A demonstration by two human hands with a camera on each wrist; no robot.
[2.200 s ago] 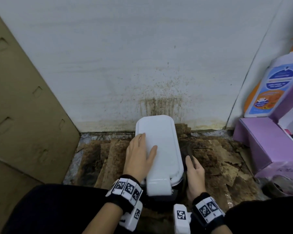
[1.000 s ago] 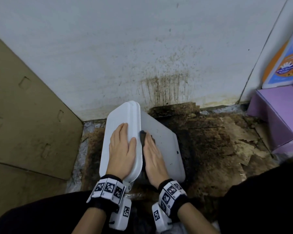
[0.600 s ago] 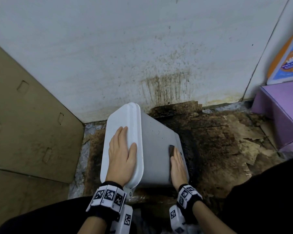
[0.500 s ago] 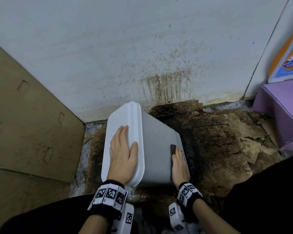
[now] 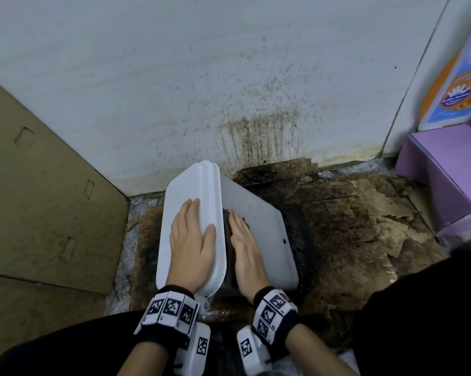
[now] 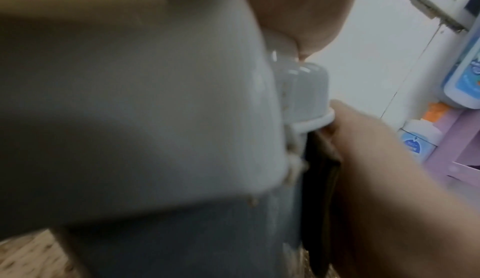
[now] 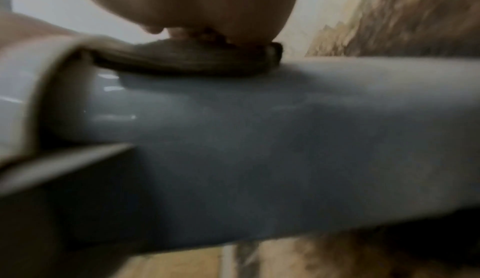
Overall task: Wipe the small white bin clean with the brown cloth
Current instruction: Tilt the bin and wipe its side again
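The small white bin (image 5: 258,226) is tipped to the left on the stained floor, its lid (image 5: 186,191) facing left and one side wall turned up. My left hand (image 5: 192,237) lies flat on the lid with straight fingers. My right hand (image 5: 245,248) presses the brown cloth (image 5: 227,226) flat against the upturned side wall, right beside the lid's rim. The right wrist view shows the cloth (image 7: 182,60) squashed between my palm and the grey-white wall (image 7: 259,138). In the left wrist view the cloth (image 6: 319,179) hangs dark between the bin (image 6: 130,107) and my right hand (image 6: 389,179).
A stained white wall (image 5: 228,77) stands close behind the bin. Cardboard (image 5: 39,199) leans at the left. A purple box (image 5: 445,172) and a blue-orange bottle (image 5: 456,77) stand at the right. Torn, dirty cardboard (image 5: 350,226) covers the floor.
My right hand has slid the cloth from the bin's right lower edge back up to the lid's rim. The left hand stays flat on the lid and the bin remains tipped.
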